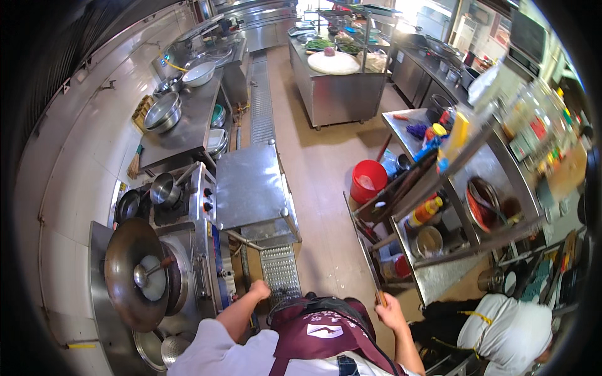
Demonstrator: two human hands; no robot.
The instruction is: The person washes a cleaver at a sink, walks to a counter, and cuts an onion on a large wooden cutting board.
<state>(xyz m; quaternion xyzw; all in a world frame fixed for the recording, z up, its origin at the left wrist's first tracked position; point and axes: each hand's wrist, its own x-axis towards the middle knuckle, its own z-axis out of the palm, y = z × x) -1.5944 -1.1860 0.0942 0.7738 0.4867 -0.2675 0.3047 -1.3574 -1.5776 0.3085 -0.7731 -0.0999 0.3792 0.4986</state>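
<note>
My right hand (391, 312) is shut on a brown wooden handle (380, 298). A thin metal shaft seems to run forward from it along the rack's edge, and its far end cannot be made out. Over the floor grating, beside the stove front, hangs my left hand (260, 290); its fingers curl out of sight. On the stove to my left, a large wok (127, 301) sits tilted with whitish liquid (154, 289) in it. A metal ladle (140, 275) with a wooden handle lies inside the wok.
A steel table (249, 183) stands ahead beside the burner with a saucepan (164, 190). On the right are a red bucket (369, 181) and a steel rack (470, 244) with bottles and containers. Another person (503, 329) bends over close by at lower right.
</note>
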